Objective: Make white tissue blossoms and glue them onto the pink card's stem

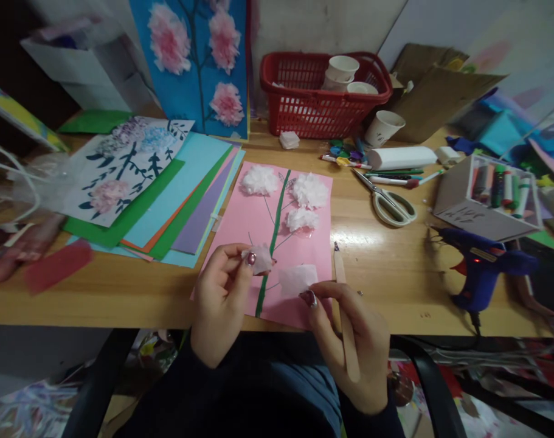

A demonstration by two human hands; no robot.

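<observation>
My left hand [222,298] is closed in a pinch on a small crumpled tissue paper piece [262,259]. My right hand [356,340] pinches a flat white tissue paper square [297,278] by its right corner. Against that hand's palm lies a wooden craft stick [348,340], its dark tip pointing away from me. Under both hands is a pink sheet of paper [231,222] with a green painted stem [280,213] and thin drawn branches. Fluffy white tissue flowers [310,190] sit on its upper half; beneath the lowest flower shows a pinkish, shiny patch.
To the right are scissors [390,204], a blue glue gun [480,261] with a lit red light, and a box of markers [491,194]. Coloured paper sheets [197,225] lie left. Behind stand a red basket [322,112], a paper cup [385,128] and a blue flower picture [192,91].
</observation>
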